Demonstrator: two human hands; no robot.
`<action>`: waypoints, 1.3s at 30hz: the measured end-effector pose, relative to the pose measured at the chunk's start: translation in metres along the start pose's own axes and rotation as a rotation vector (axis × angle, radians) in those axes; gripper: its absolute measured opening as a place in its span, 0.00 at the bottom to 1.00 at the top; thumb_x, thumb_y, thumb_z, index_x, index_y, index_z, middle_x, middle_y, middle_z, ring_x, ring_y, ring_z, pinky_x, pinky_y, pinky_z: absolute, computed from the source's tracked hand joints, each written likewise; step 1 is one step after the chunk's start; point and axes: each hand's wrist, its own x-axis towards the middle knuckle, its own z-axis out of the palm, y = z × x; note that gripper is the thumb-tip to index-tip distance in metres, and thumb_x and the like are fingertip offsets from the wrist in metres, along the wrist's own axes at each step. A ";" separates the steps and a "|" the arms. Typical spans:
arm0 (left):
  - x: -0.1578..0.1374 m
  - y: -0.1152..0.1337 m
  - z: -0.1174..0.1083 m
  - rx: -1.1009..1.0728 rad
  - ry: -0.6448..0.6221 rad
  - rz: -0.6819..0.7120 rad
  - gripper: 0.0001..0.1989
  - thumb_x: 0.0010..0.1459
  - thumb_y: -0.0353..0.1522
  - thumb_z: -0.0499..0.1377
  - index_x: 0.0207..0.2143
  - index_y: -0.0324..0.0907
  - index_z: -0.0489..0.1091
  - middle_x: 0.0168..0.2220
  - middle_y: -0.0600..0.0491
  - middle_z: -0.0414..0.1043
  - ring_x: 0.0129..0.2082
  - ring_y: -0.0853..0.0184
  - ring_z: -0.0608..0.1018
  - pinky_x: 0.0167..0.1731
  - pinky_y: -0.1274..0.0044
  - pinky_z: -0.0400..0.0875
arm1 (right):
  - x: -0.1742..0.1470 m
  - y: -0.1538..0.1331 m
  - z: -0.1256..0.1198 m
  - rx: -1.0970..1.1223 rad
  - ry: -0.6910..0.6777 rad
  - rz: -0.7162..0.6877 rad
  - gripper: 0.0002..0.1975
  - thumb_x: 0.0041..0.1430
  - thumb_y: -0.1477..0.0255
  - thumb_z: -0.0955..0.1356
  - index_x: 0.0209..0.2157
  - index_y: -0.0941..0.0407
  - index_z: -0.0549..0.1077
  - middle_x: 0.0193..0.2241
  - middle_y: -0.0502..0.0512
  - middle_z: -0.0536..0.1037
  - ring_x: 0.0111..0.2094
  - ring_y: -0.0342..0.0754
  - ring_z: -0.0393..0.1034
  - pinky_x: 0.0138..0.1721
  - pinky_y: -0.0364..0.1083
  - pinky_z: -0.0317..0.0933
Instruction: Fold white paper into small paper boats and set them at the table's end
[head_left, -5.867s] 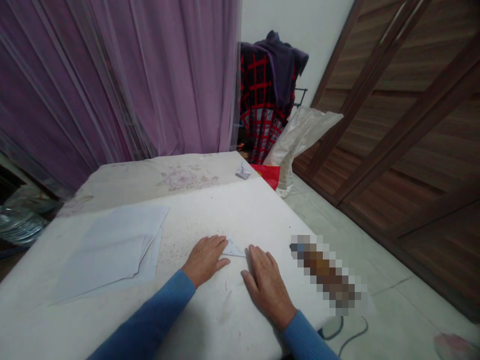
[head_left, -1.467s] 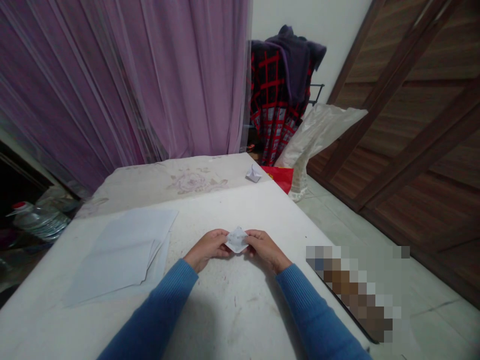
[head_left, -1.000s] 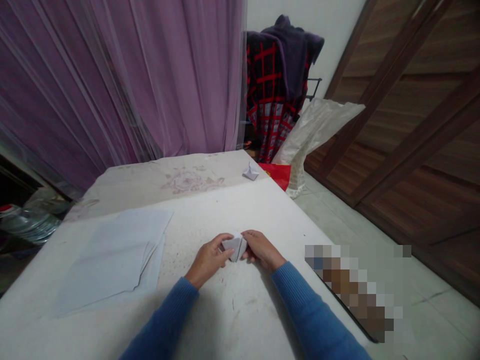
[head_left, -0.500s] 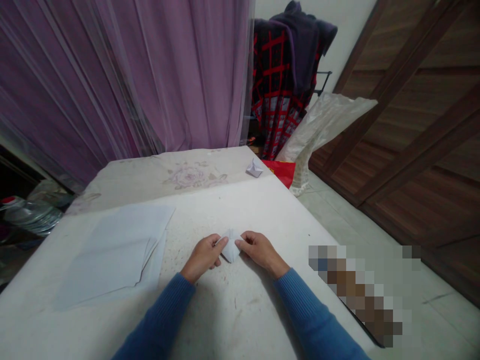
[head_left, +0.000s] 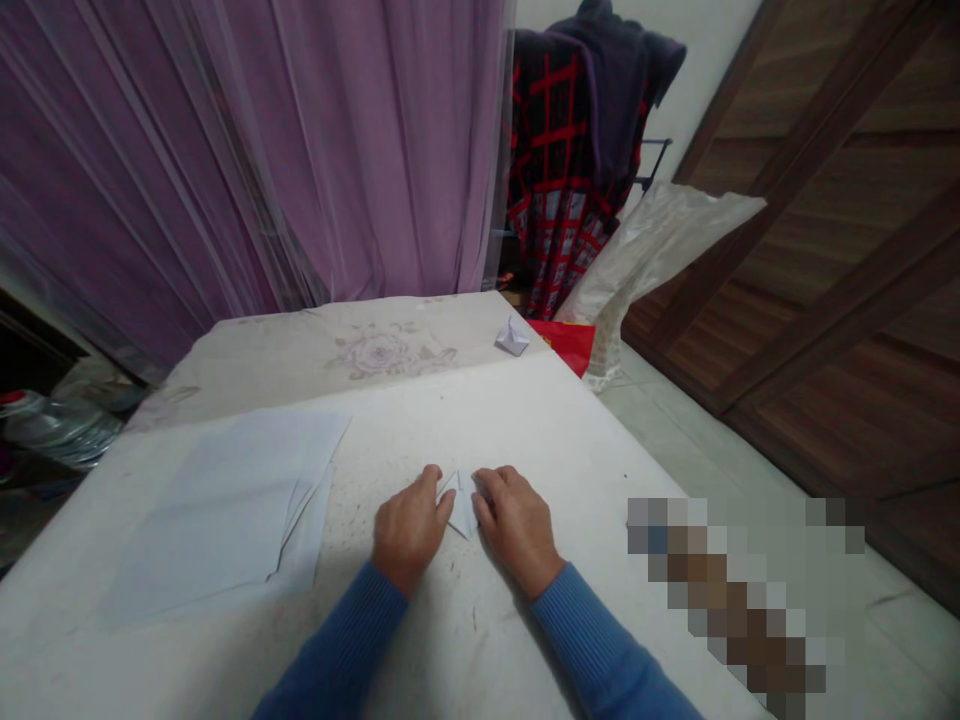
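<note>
A small folded piece of white paper with pointed ends is between my hands, at the middle of the white table. My left hand grips its left side, thumb in front. At its right edge my right hand is closed on it, fingers bent and partly hiding the paper. To the far right of the tabletop sits a finished-looking folded paper shape with an upright point. Several flat white paper sheets lie in a loose stack left of my hands.
Purple curtains hang behind the table. Beyond its right edge are a red bag, a pale plastic bag and checked cloth. A large clear bottle stands at the left. Brown wooden doors line the right.
My hands have turned the folded paper and now hold it by its sides, with the backs of the hands more upward. The paper looks narrower, and the view has shifted slightly.
</note>
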 end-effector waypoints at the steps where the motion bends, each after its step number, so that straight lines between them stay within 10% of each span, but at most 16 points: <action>1: -0.001 -0.002 0.003 0.038 0.058 0.056 0.14 0.65 0.37 0.52 0.51 0.46 0.67 0.40 0.49 0.77 0.40 0.61 0.79 0.37 0.74 0.68 | -0.002 0.001 0.002 -0.017 0.026 -0.036 0.10 0.61 0.74 0.66 0.44 0.54 0.75 0.40 0.56 0.76 0.40 0.49 0.69 0.40 0.45 0.60; 5: 0.001 -0.020 0.017 0.063 0.292 0.493 0.18 0.65 0.31 0.50 0.56 0.49 0.67 0.57 0.50 0.70 0.58 0.57 0.69 0.56 0.64 0.61 | -0.007 0.007 0.012 -0.054 0.057 -0.150 0.13 0.64 0.74 0.64 0.46 0.53 0.75 0.47 0.59 0.76 0.47 0.53 0.67 0.46 0.50 0.61; 9: 0.008 -0.041 0.022 0.050 0.213 0.757 0.23 0.67 0.33 0.48 0.63 0.50 0.58 0.61 0.54 0.66 0.65 0.58 0.60 0.65 0.56 0.40 | -0.010 0.012 0.014 -0.120 -0.011 -0.205 0.18 0.65 0.73 0.62 0.55 0.53 0.71 0.57 0.58 0.70 0.60 0.59 0.58 0.53 0.56 0.56; 26: 0.016 -0.041 0.006 -0.042 0.117 0.771 0.19 0.67 0.37 0.49 0.58 0.46 0.66 0.58 0.52 0.69 0.63 0.60 0.63 0.67 0.57 0.35 | -0.034 0.016 0.003 -0.116 -0.049 -0.321 0.24 0.66 0.63 0.63 0.60 0.58 0.66 0.62 0.62 0.65 0.65 0.60 0.50 0.63 0.62 0.43; 39: 0.024 -0.053 0.007 0.085 -0.109 0.824 0.24 0.69 0.39 0.43 0.66 0.49 0.52 0.67 0.52 0.54 0.68 0.61 0.51 0.65 0.59 0.32 | -0.040 0.030 -0.014 -0.090 -0.247 -0.548 0.28 0.66 0.61 0.62 0.65 0.52 0.57 0.65 0.59 0.60 0.67 0.55 0.48 0.65 0.62 0.40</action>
